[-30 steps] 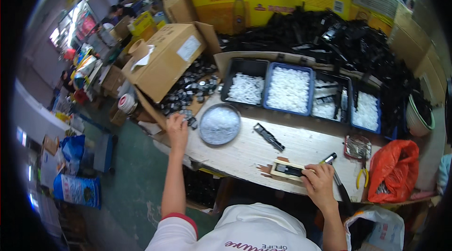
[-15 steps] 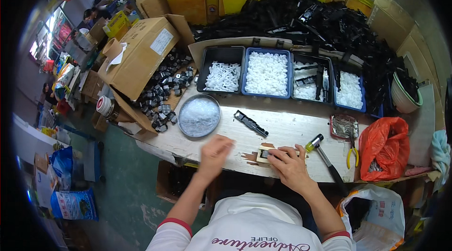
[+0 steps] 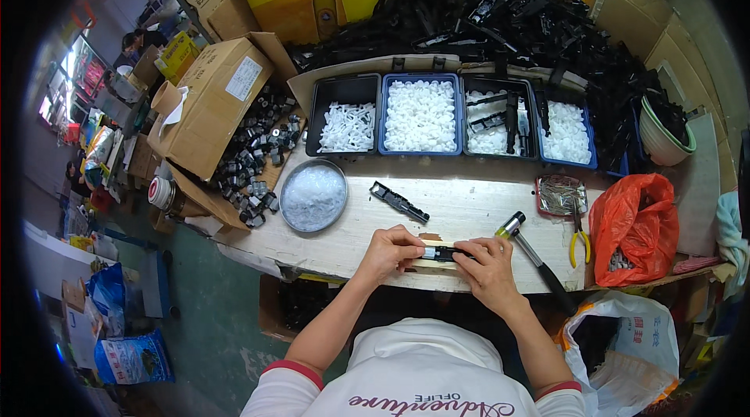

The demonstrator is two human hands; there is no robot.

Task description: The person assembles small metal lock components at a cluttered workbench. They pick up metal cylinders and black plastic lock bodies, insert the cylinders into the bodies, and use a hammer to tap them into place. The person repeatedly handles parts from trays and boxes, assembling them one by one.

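Note:
At the front of the table, my left hand (image 3: 389, 254) and my right hand (image 3: 488, 267) close in on a small black plastic part (image 3: 447, 254) with a shiny silver-grey piece at its left end. My left fingers pinch that left end; my right fingers press on the right end. Under it sits a pale block (image 3: 426, 264), mostly covered by the fingers. Beyond my hands lies a long black plastic housing (image 3: 399, 201). A round metal dish (image 3: 314, 223) of whitish, translucent bits stands to the left. Right of my right hand rests a mallet (image 3: 533, 251) with a black handle.
Several bins (image 3: 423, 153) of white plastic pieces line the back, below a heap of black parts (image 3: 500, 26). Left, a cardboard box (image 3: 211, 104) stands by dark metallic pieces (image 3: 258, 151). Right are yellow-handled pliers (image 3: 579, 249) and a red bag (image 3: 637, 225).
My left hand has come right from near the dish to the black part and now pinches its left end. The right hand stays at the block. The whole view has shifted slightly.

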